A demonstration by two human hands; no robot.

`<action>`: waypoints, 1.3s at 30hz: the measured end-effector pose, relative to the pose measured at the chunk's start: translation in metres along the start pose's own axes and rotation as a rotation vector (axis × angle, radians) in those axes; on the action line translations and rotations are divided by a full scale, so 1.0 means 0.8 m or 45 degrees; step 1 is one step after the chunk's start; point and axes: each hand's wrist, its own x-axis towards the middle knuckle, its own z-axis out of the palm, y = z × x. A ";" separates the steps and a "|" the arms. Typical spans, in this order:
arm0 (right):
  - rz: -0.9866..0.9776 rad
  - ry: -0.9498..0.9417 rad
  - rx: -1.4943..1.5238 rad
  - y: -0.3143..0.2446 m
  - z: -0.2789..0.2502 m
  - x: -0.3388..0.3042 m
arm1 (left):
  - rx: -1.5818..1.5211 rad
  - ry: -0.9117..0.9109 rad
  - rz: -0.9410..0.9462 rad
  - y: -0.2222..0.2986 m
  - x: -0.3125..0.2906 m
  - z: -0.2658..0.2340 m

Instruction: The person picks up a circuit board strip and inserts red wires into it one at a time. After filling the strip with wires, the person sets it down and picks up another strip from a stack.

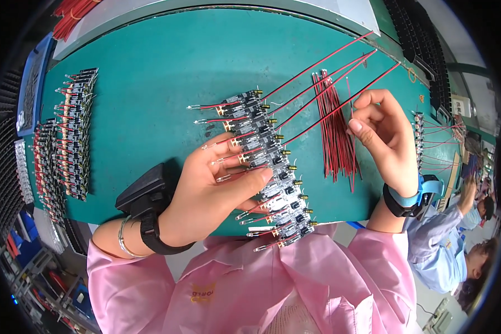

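My left hand (217,189) grips a long strip of small circuit boards (281,178) by its left edge, thumb on top. Short red leads with clear tips stick out along that edge, and brass-coloured cylindrical parts line the other. From the far boards, several long red and black wires (328,83) stretch to the upper right. My right hand (381,139) is closed, thumb and fingertips pinching a thin red wire (353,161) that runs nearly upright. Just left of it, a loose bundle of red and black wires (331,131) lies on the green mat (167,72).
More board strips with red leads (75,136) lie at the left. Another wired strip (419,136) rests at the right edge. Red wire bundles (75,16) sit at the far left near a blue tray (33,83). A co-worker in light blue (445,256) is at the right.
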 end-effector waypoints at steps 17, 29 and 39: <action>0.095 -0.151 0.220 -0.006 0.018 -0.001 | 0.015 -0.032 0.040 0.001 -0.004 0.000; -0.331 0.285 -0.750 0.012 0.024 0.011 | -0.003 -0.052 0.018 0.001 -0.003 0.000; -0.288 -0.043 0.076 -0.005 0.047 -0.017 | -0.010 -0.066 0.043 0.000 -0.002 -0.001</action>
